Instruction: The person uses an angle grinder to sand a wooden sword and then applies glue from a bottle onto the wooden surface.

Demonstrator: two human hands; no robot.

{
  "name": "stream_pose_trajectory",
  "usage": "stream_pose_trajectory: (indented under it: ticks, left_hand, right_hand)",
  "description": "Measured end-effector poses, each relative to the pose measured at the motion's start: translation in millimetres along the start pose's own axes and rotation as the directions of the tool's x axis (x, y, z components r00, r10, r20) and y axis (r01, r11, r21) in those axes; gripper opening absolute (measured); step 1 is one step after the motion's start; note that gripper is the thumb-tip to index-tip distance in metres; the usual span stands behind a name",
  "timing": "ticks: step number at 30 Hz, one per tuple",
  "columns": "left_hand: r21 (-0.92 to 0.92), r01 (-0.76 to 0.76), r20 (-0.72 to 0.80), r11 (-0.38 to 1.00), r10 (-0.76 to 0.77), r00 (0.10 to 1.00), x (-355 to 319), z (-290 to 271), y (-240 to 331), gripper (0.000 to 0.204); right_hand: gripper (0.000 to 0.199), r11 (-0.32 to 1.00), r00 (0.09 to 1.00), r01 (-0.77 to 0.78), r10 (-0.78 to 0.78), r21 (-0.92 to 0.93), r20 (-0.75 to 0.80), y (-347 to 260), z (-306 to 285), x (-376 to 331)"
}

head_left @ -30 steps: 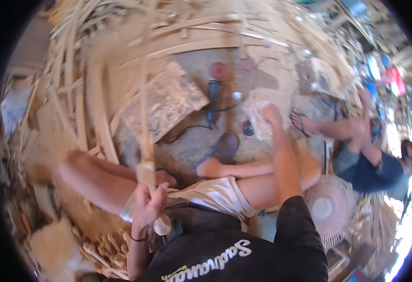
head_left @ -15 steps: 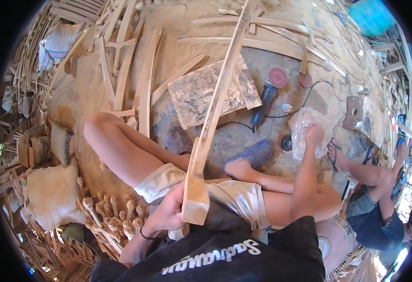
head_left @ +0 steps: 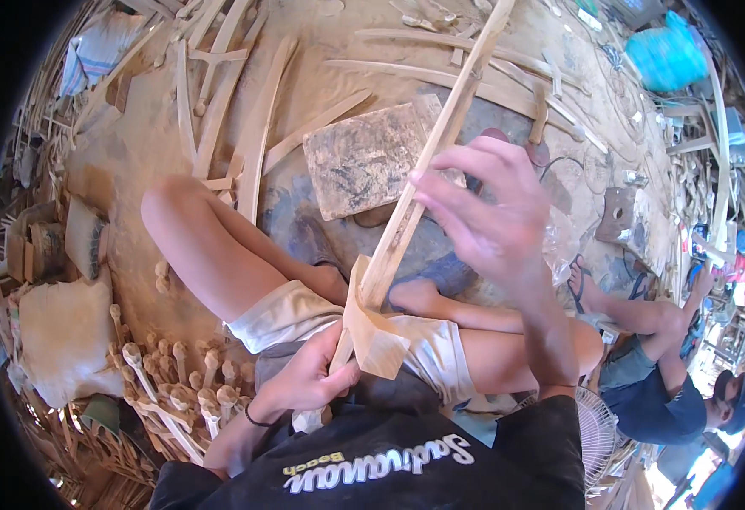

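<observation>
A long unpainted wooden sword (head_left: 405, 217) slants up and away from my lap, its blade reaching the top of the view. My left hand (head_left: 311, 374) is closed around its grip, just behind the wide wooden crossguard (head_left: 376, 342). Below that hand the faceted pommel (head_left: 311, 420) shows in part. My right hand (head_left: 495, 208) is raised beside the middle of the blade, fingers spread and slightly blurred. Its fingertips are at the blade's edge; whether they press on it I cannot tell. A clear plastic bag (head_left: 557, 255) lies on the ground, partly behind my right forearm.
A worn board (head_left: 359, 161) lies ahead, with the angle grinder beyond mostly hidden by my right hand. Wooden blades (head_left: 266, 127) and a hammer (head_left: 540, 115) are scattered farther off. Several carved hilts (head_left: 194, 374) stand at left. A fan (head_left: 597, 438) and another person (head_left: 657, 374) are at right.
My right hand has come from the plastic bag up and left to the blade, its fingers now spread. The sword has turned and leans more to the right; my left hand still holds it.
</observation>
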State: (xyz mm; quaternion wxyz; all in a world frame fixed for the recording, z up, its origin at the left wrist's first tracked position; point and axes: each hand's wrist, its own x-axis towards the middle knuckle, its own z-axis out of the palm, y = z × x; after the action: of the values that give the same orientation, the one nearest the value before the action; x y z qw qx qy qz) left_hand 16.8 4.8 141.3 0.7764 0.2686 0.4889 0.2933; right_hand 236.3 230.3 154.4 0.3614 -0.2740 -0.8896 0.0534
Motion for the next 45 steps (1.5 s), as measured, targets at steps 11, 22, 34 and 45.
stream_pose_trajectory:
  ticks: [11,22,34,45]
  left_hand:
    - [-0.117,0.024,0.041,0.993,-0.019,0.999,-4.3,1.0,4.4,0.017]
    - [-0.107,0.013,0.077,0.994,-0.005,0.997,2.1,-3.8,-5.1,0.014]
    - [0.324,-0.136,-0.223,0.936,0.216,0.951,32.4,-11.4,-25.9,0.031]
    - [0.656,-0.246,-0.241,0.713,0.507,0.828,30.6,-9.0,-6.9,0.049]
  right_hand:
    - [0.052,0.968,0.914,0.250,-0.230,-0.016,0.333,-9.8,5.4,-29.6]
    - [0.067,0.988,0.985,0.064,-0.086,0.142,0.152,9.4,25.5,-41.2]
    - [0.046,0.036,-0.025,-0.987,0.925,0.155,-0.379,214.3,91.0,-290.4]
    - [0.067,-0.185,-0.174,-0.916,0.983,0.355,0.063,276.8,173.5,-380.5]
